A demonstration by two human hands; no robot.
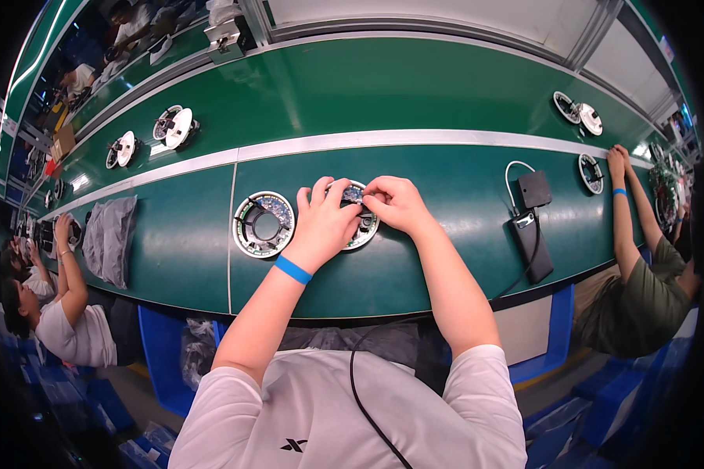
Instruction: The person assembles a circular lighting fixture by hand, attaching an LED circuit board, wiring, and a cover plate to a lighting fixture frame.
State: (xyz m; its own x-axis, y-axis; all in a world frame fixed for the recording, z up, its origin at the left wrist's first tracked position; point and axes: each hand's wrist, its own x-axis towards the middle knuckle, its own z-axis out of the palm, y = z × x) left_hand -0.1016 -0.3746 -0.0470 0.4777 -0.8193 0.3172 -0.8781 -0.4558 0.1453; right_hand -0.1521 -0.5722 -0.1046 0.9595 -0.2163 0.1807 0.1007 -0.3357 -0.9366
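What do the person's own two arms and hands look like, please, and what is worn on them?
The left arm has a plain blue band around the wrist; the right arm shows none. Both sleeves are short and white, leaving the forearms uncovered. The fingers are gloveless. No cable shows along either arm.

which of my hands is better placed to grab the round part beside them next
Probably the left hand: it lies closer to that round part, while the right hand is farther, at the second round part.
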